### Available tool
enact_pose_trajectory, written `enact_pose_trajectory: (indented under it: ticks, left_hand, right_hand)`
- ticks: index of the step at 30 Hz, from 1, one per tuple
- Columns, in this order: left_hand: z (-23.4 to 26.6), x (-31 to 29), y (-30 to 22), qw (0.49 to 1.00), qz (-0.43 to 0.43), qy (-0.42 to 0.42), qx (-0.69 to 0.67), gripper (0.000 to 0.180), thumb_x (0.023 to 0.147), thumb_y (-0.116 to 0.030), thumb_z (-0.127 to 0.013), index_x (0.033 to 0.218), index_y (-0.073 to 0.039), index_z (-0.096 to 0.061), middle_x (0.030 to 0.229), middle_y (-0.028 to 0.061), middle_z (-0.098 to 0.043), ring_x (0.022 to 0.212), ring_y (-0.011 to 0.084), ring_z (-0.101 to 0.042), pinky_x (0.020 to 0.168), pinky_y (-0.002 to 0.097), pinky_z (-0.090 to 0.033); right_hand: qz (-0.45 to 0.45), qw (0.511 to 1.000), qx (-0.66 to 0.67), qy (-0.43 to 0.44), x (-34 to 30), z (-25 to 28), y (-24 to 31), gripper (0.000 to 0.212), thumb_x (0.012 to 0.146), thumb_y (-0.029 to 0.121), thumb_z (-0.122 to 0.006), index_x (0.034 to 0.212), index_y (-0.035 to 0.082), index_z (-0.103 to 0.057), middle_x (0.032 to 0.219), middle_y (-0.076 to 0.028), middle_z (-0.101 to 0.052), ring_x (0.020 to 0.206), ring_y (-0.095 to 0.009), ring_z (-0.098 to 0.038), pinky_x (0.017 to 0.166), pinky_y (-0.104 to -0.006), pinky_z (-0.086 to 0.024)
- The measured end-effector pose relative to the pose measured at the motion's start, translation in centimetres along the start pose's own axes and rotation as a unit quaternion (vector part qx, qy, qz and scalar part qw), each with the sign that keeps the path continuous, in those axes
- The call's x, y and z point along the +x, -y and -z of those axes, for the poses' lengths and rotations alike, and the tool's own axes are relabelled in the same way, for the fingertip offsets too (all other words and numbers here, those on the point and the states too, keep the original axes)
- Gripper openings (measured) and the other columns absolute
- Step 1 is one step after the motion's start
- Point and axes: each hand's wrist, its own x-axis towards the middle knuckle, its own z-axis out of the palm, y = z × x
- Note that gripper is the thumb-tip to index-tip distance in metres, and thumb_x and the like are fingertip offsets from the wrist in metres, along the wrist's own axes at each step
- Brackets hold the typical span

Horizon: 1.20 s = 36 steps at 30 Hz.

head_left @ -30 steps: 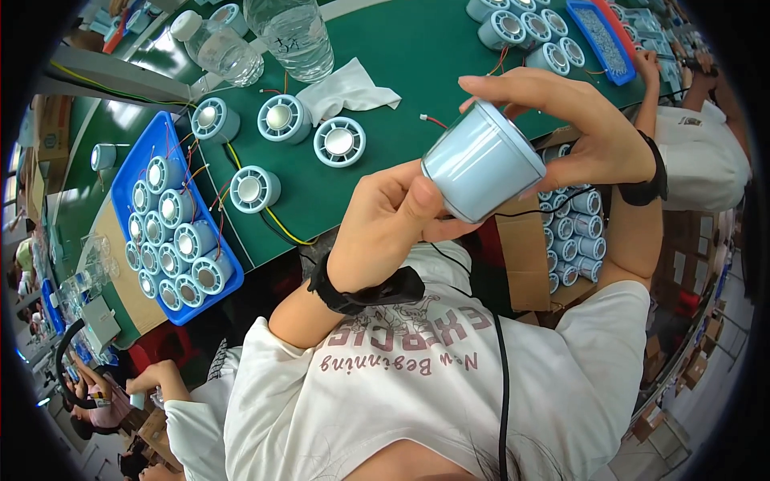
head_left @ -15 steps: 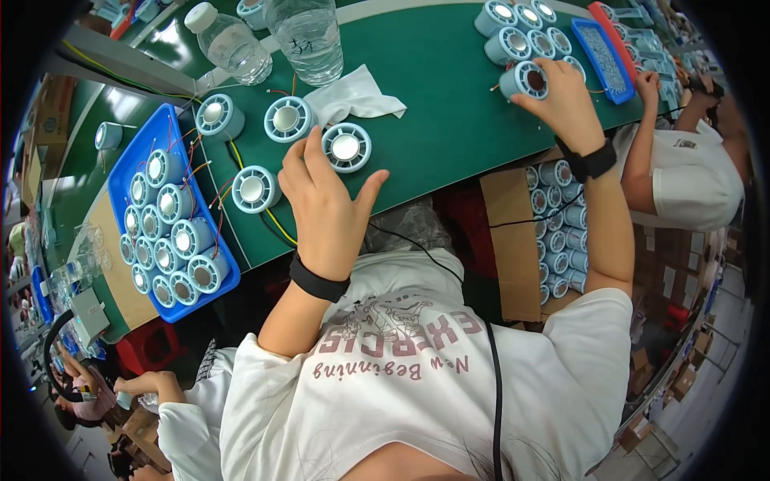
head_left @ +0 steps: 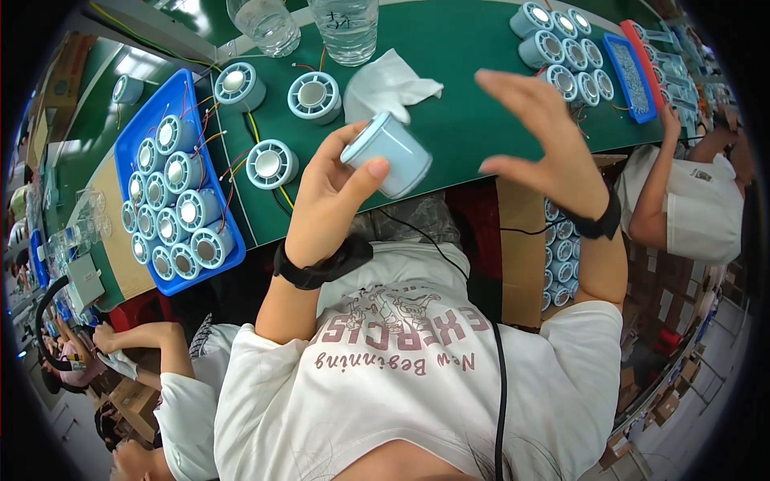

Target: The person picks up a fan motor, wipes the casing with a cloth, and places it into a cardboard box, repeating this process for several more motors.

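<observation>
My left hand [head_left: 321,204] grips a light-blue cup-shaped housing [head_left: 393,160] by its rim. The housing is tipped on its side above the table's near edge, smooth wall facing right. To its right hovers my right hand [head_left: 553,148], fingers and thumb apart and slightly smeared by motion, holding nothing. Three similar housings with slotted rims, silver discs and thin wires stand left of the held one: one at the back left [head_left: 240,86], one beside the cloth [head_left: 314,97] and one nearer me [head_left: 271,164]. A crumpled white cloth [head_left: 389,84] lies just behind the held housing.
A blue tray [head_left: 178,280] full of wired housings sits at the left. More housings [head_left: 574,54] stand at the far right, next to a small blue tray [head_left: 630,78]. Clear bottles [head_left: 345,32] are at the back. A carton [head_left: 521,248] of housings is below. Co-workers sit on both sides.
My left hand has lifted a housing off the table and tilted it. My right hand has let go of the housing at the far right group and moved left. The view has shifted slightly.
</observation>
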Motion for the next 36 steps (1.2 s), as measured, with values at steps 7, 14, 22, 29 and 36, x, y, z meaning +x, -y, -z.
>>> enact_pose_trajectory:
  ticks: [7, 14, 22, 29, 36]
  left_hand:
    - [-0.9, -0.9, -1.1, 0.992, -0.028, 0.101, -0.072, 0.070, 0.089, -0.027, -0.067, 0.141, 0.005, -0.033, 0.131, 0.0147, -0.052, 0.117, 0.0217, -0.054, 0.097, 0.0354, -0.045]
    - [0.7, -0.8, -1.6, 0.985, -0.093, 0.076, -0.125, 0.072, 0.090, -0.028, -0.065, 0.143, 0.005, -0.030, 0.135, 0.0165, -0.049, 0.123, 0.0239, -0.051, 0.101, 0.0390, -0.044]
    - [1.2, -0.1, -1.3, 0.988, -0.080, 0.041, -0.124, 0.071, 0.090, -0.029, -0.065, 0.142, 0.005, -0.031, 0.134, 0.0169, -0.049, 0.120, 0.0255, -0.053, 0.099, 0.0398, -0.046]
    - [1.8, -0.4, -1.8, 0.981, -0.149, 0.059, -0.113, 0.071, 0.089, -0.030, -0.064, 0.144, 0.000, -0.030, 0.124, 0.0177, -0.053, 0.105, 0.0284, -0.062, 0.091, 0.0404, -0.051]
    - [0.0, -1.7, -3.0, 0.994, -0.064, 0.073, -0.041, 0.095, 0.084, -0.060, -0.058, 0.150, -0.007, -0.015, 0.125, 0.0201, -0.051, 0.096, 0.0365, -0.062, 0.084, 0.0467, -0.055]
  right_hand:
    - [-0.001, 0.968, 0.248, 0.033, 1.8, -3.3, 3.2, 0.082, 0.066, 0.020, -0.083, 0.138, 0.006, -0.046, 0.137, -0.012, -0.049, 0.123, -0.028, -0.046, 0.103, -0.0373, -0.037]
    - [-0.112, 0.988, -0.109, 0.008, -1.3, -9.0, 1.7, 0.083, 0.066, 0.022, -0.083, 0.139, 0.008, -0.045, 0.140, -0.010, -0.044, 0.124, -0.030, -0.040, 0.105, -0.0407, -0.031]
    - [-0.109, 0.986, 0.066, -0.106, 0.5, -12.1, 1.6, 0.048, 0.077, 0.016, -0.075, 0.121, 0.006, -0.058, 0.137, -0.014, -0.044, 0.126, -0.032, -0.038, 0.104, -0.0410, -0.031]
    - [-0.202, 0.922, 0.305, -0.130, 0.9, -12.5, -0.8, 0.036, 0.081, -0.002, -0.059, 0.116, -0.004, -0.053, 0.126, -0.015, -0.053, 0.099, -0.019, -0.057, 0.081, -0.0273, -0.046]
    - [-0.134, 0.931, 0.292, -0.174, 1.5, -5.9, 4.6, 0.058, 0.073, -0.004, -0.054, 0.130, 0.000, -0.050, 0.116, -0.012, -0.053, 0.084, -0.013, -0.049, 0.075, -0.0263, -0.046]
